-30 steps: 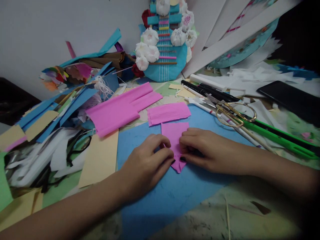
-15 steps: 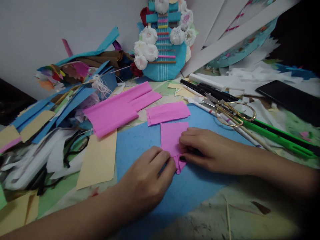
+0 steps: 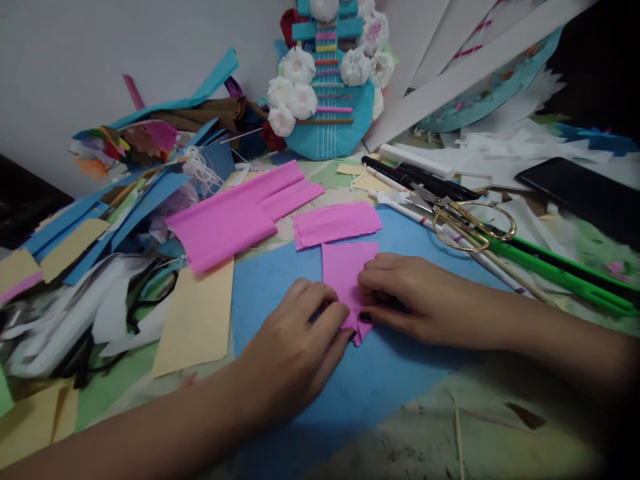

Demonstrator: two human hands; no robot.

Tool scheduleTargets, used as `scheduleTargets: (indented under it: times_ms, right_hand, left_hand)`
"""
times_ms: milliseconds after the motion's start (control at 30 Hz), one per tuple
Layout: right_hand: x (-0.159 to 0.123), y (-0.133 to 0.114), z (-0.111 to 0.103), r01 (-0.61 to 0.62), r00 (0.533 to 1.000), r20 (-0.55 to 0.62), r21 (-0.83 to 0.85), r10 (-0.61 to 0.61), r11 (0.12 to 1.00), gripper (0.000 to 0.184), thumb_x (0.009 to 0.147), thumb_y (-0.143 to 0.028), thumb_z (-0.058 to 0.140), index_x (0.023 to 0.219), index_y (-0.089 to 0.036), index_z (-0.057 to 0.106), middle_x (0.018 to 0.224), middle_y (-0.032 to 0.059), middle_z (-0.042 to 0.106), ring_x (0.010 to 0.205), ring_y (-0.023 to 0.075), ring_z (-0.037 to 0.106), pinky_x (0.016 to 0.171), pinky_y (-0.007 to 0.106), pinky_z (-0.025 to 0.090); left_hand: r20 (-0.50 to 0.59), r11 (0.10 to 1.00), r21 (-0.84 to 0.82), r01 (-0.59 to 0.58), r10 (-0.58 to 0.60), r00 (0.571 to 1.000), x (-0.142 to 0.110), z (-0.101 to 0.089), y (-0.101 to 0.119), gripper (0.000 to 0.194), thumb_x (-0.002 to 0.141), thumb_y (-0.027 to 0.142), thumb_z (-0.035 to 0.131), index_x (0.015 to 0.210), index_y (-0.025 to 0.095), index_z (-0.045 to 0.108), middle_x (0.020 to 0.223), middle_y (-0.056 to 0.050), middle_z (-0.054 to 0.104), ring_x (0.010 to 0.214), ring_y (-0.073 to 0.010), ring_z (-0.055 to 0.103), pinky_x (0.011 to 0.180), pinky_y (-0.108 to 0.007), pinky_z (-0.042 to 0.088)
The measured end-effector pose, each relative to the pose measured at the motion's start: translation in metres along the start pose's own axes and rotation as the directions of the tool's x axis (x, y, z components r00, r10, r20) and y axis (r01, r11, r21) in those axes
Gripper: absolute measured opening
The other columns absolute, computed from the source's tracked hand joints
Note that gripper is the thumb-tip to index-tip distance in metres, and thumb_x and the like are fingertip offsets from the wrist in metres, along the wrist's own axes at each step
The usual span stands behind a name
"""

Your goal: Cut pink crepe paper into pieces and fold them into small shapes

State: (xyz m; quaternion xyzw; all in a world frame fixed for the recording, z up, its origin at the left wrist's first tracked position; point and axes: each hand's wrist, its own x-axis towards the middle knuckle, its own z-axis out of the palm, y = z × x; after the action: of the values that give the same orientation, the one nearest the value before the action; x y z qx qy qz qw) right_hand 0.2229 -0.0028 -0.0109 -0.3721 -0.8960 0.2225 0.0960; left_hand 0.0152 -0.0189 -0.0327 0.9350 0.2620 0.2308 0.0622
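A small piece of pink crepe paper (image 3: 345, 270) lies on a blue sheet (image 3: 280, 280), gathered to a point at its near end. My left hand (image 3: 295, 340) has its fingers curled and pressed on the paper's left near edge. My right hand (image 3: 407, 297) pinches the same gathered end from the right, dark-painted thumbnail touching the fold. The two hands meet at the paper's near tip. A second pink strip (image 3: 336, 224) lies just beyond, and a larger folded pink crepe sheet (image 3: 235, 217) lies to the left.
Gold-handled scissors (image 3: 467, 223), black pens (image 3: 410, 177) and a green stick (image 3: 560, 270) lie right of the blue sheet. A dark phone (image 3: 583, 193) sits far right. Paper scraps pile up at the left (image 3: 95, 227). A blue paper guitar with white flowers (image 3: 327, 87) leans on the wall.
My left hand slid back toward me, then returned up to the paper's near left edge. My right hand kept its pinch in place.
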Motion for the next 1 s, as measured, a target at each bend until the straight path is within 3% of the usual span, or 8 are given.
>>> scheduleTargets:
  times_ms: [1000]
  right_hand:
    - [-0.0001, 0.0009, 0.0034, -0.025, 1.000, -0.008, -0.003, 0.025, 1.000, 0.009, 0.086, -0.019, 0.051, 0.078, -0.014, 0.053, 0.077, 0.0044, 0.055, 0.073, 0.0156, 0.047, 0.065, 0.027, 0.033]
  left_hand:
    - [0.029, 0.994, -0.032, 0.104, -0.103, 0.994, 0.0020, 0.0021, -0.0033, 0.012, 0.091, 0.015, 0.046, 0.090, 0.013, 0.058, 0.092, -0.008, 0.055, 0.084, -0.0200, 0.049, 0.075, -0.037, 0.045]
